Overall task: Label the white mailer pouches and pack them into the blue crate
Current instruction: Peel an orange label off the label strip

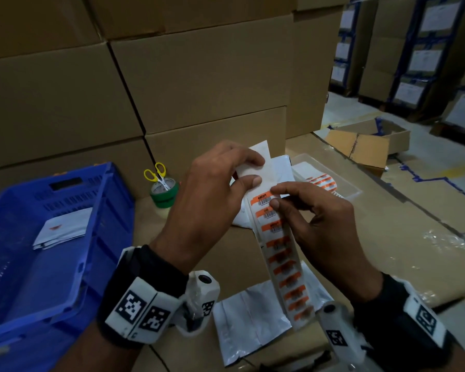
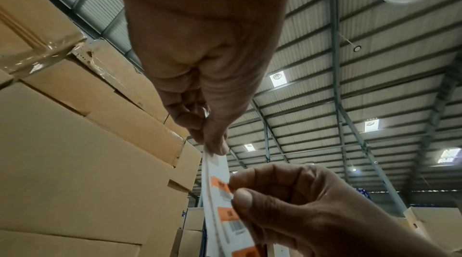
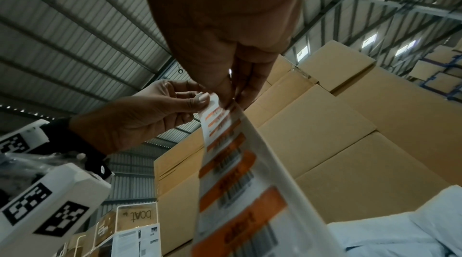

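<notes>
A long strip of orange barcode labels (image 1: pixel 279 253) hangs between my hands over the cardboard worktop. My left hand (image 1: pixel 254 170) pinches the strip's blank white top end (image 2: pixel 220 162). My right hand (image 1: pixel 275 196) pinches the edge of the topmost orange label (image 2: pixel 222 186) between thumb and forefinger. In the right wrist view the strip (image 3: pixel 230 172) runs down from both pinches. One white mailer pouch (image 1: pixel 253 318) lies flat near me; more pouches (image 1: pixel 279 167) are piled behind my hands. The blue crate (image 1: pixel 100 237) at the left holds one pouch (image 1: pixel 62 229).
Yellow-handled scissors (image 1: pixel 159 175) stand in stacked tape rolls (image 1: pixel 163 196) behind the crate. A clear tray (image 1: pixel 341 181) with more label strips sits right of the pile. Stacked cartons (image 1: pixel 199 76) wall the back. An open carton (image 1: pixel 368 146) lies on the floor at right.
</notes>
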{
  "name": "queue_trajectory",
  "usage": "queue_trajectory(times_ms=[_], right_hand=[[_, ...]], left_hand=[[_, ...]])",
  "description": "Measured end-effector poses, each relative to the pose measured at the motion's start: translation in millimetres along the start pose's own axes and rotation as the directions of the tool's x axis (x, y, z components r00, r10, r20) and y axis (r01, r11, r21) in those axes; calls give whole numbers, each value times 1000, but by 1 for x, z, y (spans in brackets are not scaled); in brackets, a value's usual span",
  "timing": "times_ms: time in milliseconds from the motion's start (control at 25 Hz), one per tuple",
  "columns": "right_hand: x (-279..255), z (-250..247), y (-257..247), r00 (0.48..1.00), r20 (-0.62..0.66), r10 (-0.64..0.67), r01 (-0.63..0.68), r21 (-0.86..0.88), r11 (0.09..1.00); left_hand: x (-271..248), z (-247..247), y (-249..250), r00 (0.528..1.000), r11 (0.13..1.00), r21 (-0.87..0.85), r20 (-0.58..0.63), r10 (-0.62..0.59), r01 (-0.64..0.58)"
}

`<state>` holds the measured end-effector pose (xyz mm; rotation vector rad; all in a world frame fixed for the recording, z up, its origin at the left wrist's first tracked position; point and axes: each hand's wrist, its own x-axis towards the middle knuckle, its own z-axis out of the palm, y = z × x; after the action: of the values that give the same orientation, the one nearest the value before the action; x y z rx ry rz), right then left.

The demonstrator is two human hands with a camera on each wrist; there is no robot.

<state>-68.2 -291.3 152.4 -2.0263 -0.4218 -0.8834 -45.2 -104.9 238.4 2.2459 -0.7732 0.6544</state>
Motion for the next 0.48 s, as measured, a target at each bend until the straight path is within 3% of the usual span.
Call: queue_trajectory(times_ms=[160,360,480], right_hand=[[7,1,-6,1000,-13,-14,13,-37,999],[22,-11,-11,988,-5,154,-152,156,976],[25,-11,-9,998,-37,52,-51,29,998]], left_hand=[[5,-4,4,1000,1000,-11,3,-15,15],[8,-15,3,997,997,-27,29,-67,68],[7,-15,7,989,981,-121,19,-148,149]])
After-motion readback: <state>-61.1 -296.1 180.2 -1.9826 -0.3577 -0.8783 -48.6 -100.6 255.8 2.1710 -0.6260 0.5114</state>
